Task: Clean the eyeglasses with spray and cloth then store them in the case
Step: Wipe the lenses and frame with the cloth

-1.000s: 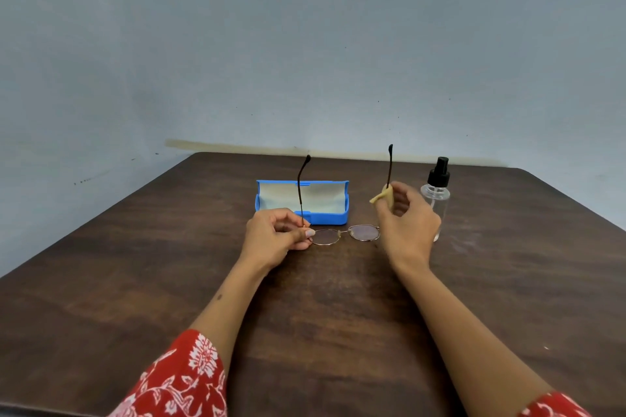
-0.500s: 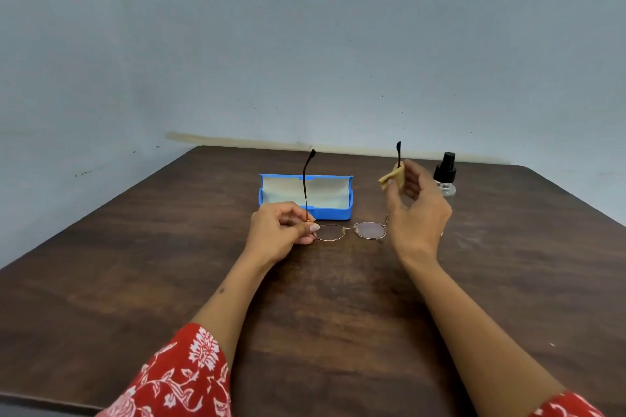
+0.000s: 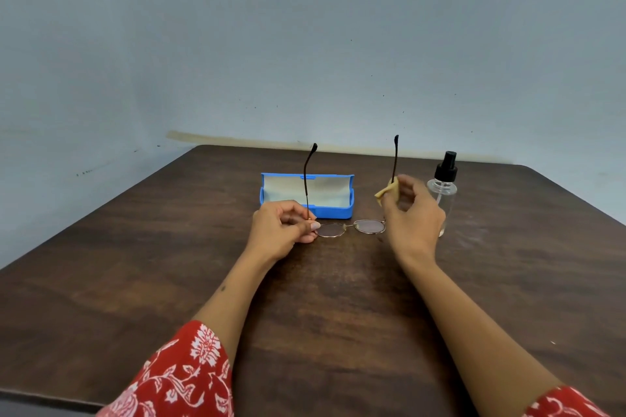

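The thin-rimmed eyeglasses [image 3: 369, 226] are held lenses-down just above the dark wooden table [image 3: 135, 281], both temple arms pointing straight up. My left hand [image 3: 283, 230] pinches the frame at its left hinge. My right hand [image 3: 411, 213] holds a small yellow cloth [image 3: 384, 192] pressed around the right temple arm, about halfway up. The open blue case [image 3: 306, 195] with a pale lining lies just behind the glasses. A clear spray bottle [image 3: 443, 189] with a black nozzle stands upright to the right, partly hidden by my right hand.
A grey-blue wall rises behind the table's far edge. Both forearms reach in from the near edge, with red patterned sleeves at the bottom of the view.
My right hand with the cloth slid up the right temple arm and has come back down a little. The left hand and the glasses stayed put.
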Available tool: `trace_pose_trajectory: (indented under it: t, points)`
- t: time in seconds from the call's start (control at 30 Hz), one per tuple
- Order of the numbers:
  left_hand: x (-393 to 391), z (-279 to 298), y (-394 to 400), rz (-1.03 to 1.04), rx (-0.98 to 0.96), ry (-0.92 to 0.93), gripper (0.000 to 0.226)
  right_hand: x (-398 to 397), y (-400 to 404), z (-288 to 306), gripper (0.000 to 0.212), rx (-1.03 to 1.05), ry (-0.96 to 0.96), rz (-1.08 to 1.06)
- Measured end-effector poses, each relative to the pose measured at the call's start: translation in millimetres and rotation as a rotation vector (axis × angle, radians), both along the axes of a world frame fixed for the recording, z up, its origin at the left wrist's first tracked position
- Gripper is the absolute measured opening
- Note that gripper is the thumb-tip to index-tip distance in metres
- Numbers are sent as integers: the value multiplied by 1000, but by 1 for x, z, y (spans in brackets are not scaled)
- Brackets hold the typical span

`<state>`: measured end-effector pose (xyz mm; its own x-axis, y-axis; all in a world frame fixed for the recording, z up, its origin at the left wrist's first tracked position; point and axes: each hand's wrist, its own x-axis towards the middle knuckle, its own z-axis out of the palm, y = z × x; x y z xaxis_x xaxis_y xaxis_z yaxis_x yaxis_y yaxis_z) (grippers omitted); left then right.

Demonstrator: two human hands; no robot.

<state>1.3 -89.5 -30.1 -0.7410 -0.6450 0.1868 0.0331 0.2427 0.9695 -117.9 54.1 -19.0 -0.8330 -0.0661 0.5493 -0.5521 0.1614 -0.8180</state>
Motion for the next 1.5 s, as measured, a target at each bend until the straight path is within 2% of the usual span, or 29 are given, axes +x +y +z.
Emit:
trace_pose_trajectory:
  t: [0.1,0.23,0.47,0.63,0.8,0.97,1.17,1.37,1.5]
  points:
    - [0,0,0,5,-11,-5,10,1,1,0,28,7,-26,-3]
    - [0,0,0,6,-12,-7,9,5,2,11,29,-121,86,33]
    - [0,0,0,9,-10,-14,10,1,3,-2,26,61,-62,14]
    - [-1,0,-1,4,-7,-12,11,4,3,10,31,-110,24,43]
    - [0,-1,0,7,-7,-3,10,3,4,1,26,35,-55,19]
    - [-1,-2,-1,4,-5,0,10,4,3,11,35,-113,9,47]
    - [0,-2,-1,2,4,17,8,5,5,3,28,60,-56,-13]
    - [-2,-3,-3,-7,0,11,9,5,4,15,32,-126,12,25]
    - [-2,-3,-3,-10,1,3,10,3,6,5,29,23,-46,-8]
